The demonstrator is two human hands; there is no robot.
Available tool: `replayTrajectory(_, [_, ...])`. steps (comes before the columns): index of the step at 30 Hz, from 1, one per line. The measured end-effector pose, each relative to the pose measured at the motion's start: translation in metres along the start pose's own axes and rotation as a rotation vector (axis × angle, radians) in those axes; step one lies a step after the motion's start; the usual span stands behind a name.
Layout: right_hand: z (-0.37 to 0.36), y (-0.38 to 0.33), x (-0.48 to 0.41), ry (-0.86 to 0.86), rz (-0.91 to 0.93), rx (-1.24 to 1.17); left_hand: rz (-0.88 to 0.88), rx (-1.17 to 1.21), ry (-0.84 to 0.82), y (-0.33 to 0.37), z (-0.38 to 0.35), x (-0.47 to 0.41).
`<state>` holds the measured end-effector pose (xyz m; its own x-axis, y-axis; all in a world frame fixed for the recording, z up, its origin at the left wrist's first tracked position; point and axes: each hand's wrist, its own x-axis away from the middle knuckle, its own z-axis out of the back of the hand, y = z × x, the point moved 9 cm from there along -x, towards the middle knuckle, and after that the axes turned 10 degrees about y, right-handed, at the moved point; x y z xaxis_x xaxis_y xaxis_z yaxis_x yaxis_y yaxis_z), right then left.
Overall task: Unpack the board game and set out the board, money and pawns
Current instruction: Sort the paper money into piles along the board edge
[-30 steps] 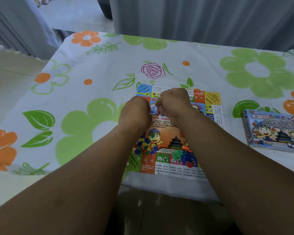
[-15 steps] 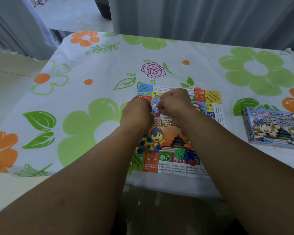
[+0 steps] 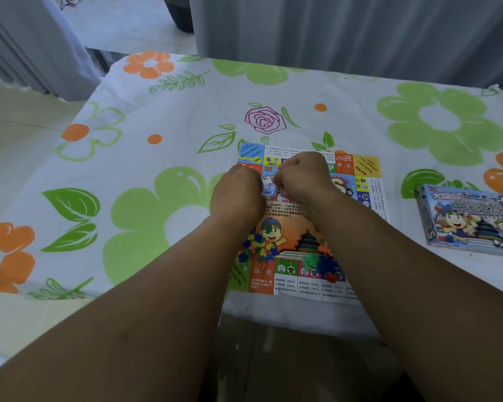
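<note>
The board (image 3: 295, 236) lies flat and unfolded on the table (image 3: 157, 198), close to the near edge, on a cloth printed with green and orange flowers. Both hands meet over the board's upper middle, at about eleven o'clock from its centre. The left hand (image 3: 237, 195) and the right hand (image 3: 302, 178) show their backs to the camera, fingers curled in, knuckles nearly touching. Between them they pinch a small bluish-white packet (image 3: 269, 188); it may be a clear plastic bag, but most of it is hidden behind the fingers.

Two heaps of small coloured pieces sit on the board. One heap (image 3: 259, 248), blue, yellow, red and green, lies at seven o'clock, beside the left forearm. The other heap (image 3: 320, 264), green, blue and red, lies at five o'clock, against the right forearm.

The game box (image 3: 474, 219) rests face up at three o'clock, well apart from the board. Grey curtains (image 3: 360, 33) hang beyond the table at twelve o'clock.
</note>
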<state>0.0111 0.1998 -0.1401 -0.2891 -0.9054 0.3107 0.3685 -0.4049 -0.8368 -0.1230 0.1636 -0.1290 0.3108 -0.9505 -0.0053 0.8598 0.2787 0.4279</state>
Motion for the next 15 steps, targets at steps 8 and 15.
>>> replayTrajectory(8, [-0.008, 0.004, 0.0, -0.082, -0.126, -0.161, 0.002, -0.006, -0.006, 0.002, 0.003, 0.002])
replayTrajectory(15, [-0.004, 0.011, -0.003, -0.083, -0.203, -0.207, 0.007, -0.009, 0.004, 0.0, 0.002, 0.0])
